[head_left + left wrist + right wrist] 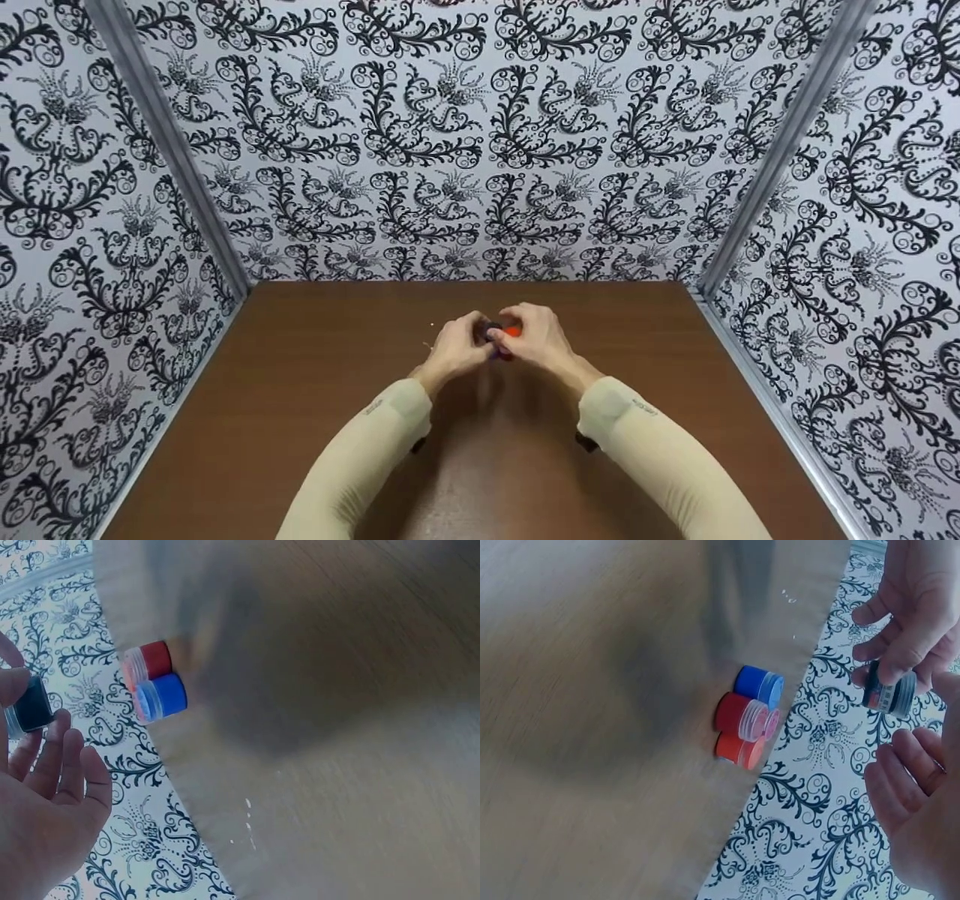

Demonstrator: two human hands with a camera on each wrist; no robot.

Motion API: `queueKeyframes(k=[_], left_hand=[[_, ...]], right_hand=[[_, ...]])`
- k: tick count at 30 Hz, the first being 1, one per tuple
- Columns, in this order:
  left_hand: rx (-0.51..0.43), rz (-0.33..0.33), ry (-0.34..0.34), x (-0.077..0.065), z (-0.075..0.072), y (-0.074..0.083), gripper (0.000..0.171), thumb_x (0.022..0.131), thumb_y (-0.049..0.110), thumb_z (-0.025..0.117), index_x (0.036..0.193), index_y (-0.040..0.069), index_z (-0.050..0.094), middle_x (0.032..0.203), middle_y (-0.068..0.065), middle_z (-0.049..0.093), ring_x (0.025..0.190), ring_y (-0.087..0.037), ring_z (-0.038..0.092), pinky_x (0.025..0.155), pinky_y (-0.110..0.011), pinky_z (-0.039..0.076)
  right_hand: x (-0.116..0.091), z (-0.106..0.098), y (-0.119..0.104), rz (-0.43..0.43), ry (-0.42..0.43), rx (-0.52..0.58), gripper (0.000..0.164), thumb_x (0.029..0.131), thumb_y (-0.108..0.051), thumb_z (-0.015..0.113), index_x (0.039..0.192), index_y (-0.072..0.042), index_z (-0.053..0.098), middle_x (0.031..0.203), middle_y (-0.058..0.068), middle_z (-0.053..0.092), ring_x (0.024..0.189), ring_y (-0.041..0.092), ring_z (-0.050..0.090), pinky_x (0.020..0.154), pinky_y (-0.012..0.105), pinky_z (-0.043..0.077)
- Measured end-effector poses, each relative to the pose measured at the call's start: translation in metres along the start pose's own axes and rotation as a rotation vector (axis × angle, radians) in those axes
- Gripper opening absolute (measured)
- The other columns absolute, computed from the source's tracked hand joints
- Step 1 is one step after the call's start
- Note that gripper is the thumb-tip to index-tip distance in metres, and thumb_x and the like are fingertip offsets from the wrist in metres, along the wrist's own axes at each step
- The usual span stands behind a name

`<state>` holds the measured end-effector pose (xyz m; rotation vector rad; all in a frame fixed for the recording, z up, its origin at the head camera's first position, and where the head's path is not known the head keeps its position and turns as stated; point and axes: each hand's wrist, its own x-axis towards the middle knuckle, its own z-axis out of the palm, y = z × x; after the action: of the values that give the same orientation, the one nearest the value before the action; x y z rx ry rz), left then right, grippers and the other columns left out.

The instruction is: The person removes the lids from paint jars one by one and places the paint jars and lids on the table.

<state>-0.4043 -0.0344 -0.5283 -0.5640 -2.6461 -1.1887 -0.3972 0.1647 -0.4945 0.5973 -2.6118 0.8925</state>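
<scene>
Both hands meet near the middle of the table, around a small jar point(887, 699) with dark contents and a translucent end. My left hand point(456, 346) grips it, its thumb lying across the labelled side in the right wrist view. From the other side, my right hand point(540, 335) pinches the jar's translucent end with thumb and finger, partly out of frame; its other fingers are loosely bent. Close by stand a blue jar point(750, 681), a red jar point(733, 714) and an orange jar point(730, 748), side by side. In the head view the hands cover most of them.
The brown wooden table point(315, 427) is bounded at the back and sides by patterned black-and-white walls point(465, 150) with grey edge strips point(180, 150). Small white specks point(249, 814) lie on the table to the left of the jars.
</scene>
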Motion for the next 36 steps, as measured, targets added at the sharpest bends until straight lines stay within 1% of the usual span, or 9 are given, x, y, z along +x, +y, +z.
queueKeyframes(k=[5, 10, 15, 18, 21, 25, 29, 33, 36], left_hand=[[-0.017, -0.014, 0.006, -0.001, -0.003, 0.006, 0.032, 0.089, 0.020, 0.080, 0.118, 0.011, 0.076, 0.101, -0.008, 0.081, 0.087, -0.018, 0.068, 0.083, -0.036, 0.057], [-0.052, 0.012, 0.015, -0.004, -0.004, 0.010, 0.032, 0.089, 0.023, 0.080, 0.118, 0.009, 0.076, 0.102, -0.008, 0.082, 0.091, -0.027, 0.074, 0.084, -0.038, 0.059], [-0.079, 0.017, 0.019, -0.012, -0.002, 0.013, 0.032, 0.091, 0.026, 0.081, 0.118, 0.009, 0.076, 0.103, -0.008, 0.082, 0.096, -0.036, 0.078, 0.085, -0.038, 0.059], [-0.086, 0.028, 0.037, -0.018, -0.001, 0.013, 0.031, 0.091, 0.026, 0.082, 0.117, 0.009, 0.077, 0.103, -0.009, 0.082, 0.095, -0.035, 0.078, 0.084, -0.037, 0.059], [-0.098, 0.031, 0.060, -0.024, -0.001, 0.013, 0.029, 0.091, 0.025, 0.084, 0.115, 0.008, 0.078, 0.101, -0.010, 0.082, 0.093, -0.034, 0.078, 0.082, -0.034, 0.059], [-0.134, 0.010, 0.096, -0.032, 0.001, 0.013, 0.029, 0.091, 0.026, 0.088, 0.113, 0.007, 0.082, 0.100, -0.008, 0.086, 0.090, -0.027, 0.081, 0.082, -0.032, 0.063], [-0.169, 0.004, 0.128, -0.038, 0.005, 0.013, 0.030, 0.088, 0.023, 0.091, 0.112, 0.005, 0.084, 0.098, -0.009, 0.088, 0.087, -0.024, 0.084, 0.080, -0.032, 0.067], [-0.149, 0.005, 0.171, -0.042, 0.010, 0.014, 0.030, 0.086, 0.021, 0.094, 0.109, 0.005, 0.085, 0.094, -0.009, 0.088, 0.081, -0.020, 0.083, 0.077, -0.028, 0.066], [-0.111, -0.004, 0.201, -0.044, 0.014, 0.013, 0.029, 0.085, 0.023, 0.097, 0.106, 0.007, 0.086, 0.091, -0.006, 0.087, 0.079, -0.017, 0.082, 0.076, -0.027, 0.065]], right_hand=[[-0.003, -0.001, -0.003, 0.011, 0.003, 0.004, 0.037, 0.095, -0.033, 0.090, 0.119, -0.005, 0.085, 0.112, 0.014, 0.085, 0.101, 0.032, 0.080, 0.091, 0.049, 0.065], [-0.005, -0.002, -0.005, 0.004, 0.010, 0.031, 0.031, 0.095, -0.030, 0.090, 0.114, -0.007, 0.087, 0.107, 0.012, 0.086, 0.095, 0.029, 0.079, 0.088, 0.048, 0.065], [-0.007, -0.002, -0.006, 0.002, 0.009, 0.056, 0.028, 0.093, -0.032, 0.093, 0.109, -0.010, 0.088, 0.102, 0.009, 0.086, 0.091, 0.027, 0.080, 0.083, 0.042, 0.066], [-0.010, -0.002, -0.007, -0.015, -0.002, 0.065, 0.026, 0.092, -0.031, 0.093, 0.108, -0.010, 0.088, 0.099, 0.007, 0.086, 0.089, 0.028, 0.080, 0.081, 0.038, 0.065], [-0.013, -0.002, -0.008, -0.061, -0.003, 0.054, 0.024, 0.092, -0.030, 0.092, 0.107, -0.010, 0.088, 0.096, 0.007, 0.084, 0.086, 0.027, 0.078, 0.078, 0.036, 0.063], [-0.019, 0.000, -0.011, -0.122, 0.012, 0.039, 0.025, 0.092, -0.028, 0.091, 0.108, -0.008, 0.088, 0.095, 0.010, 0.084, 0.083, 0.024, 0.076, 0.075, 0.034, 0.060], [-0.025, 0.004, -0.010, -0.144, 0.029, 0.036, 0.027, 0.092, -0.028, 0.092, 0.108, -0.007, 0.088, 0.094, 0.010, 0.083, 0.080, 0.024, 0.074, 0.072, 0.030, 0.059], [-0.030, 0.008, -0.007, -0.148, 0.048, 0.043, 0.027, 0.092, -0.031, 0.093, 0.106, -0.008, 0.087, 0.089, 0.009, 0.080, 0.076, 0.020, 0.070, 0.069, 0.028, 0.056], [-0.032, 0.011, -0.005, -0.143, 0.041, 0.059, 0.029, 0.093, -0.032, 0.092, 0.108, -0.007, 0.087, 0.088, 0.009, 0.078, 0.075, 0.023, 0.070, 0.069, 0.027, 0.055]])
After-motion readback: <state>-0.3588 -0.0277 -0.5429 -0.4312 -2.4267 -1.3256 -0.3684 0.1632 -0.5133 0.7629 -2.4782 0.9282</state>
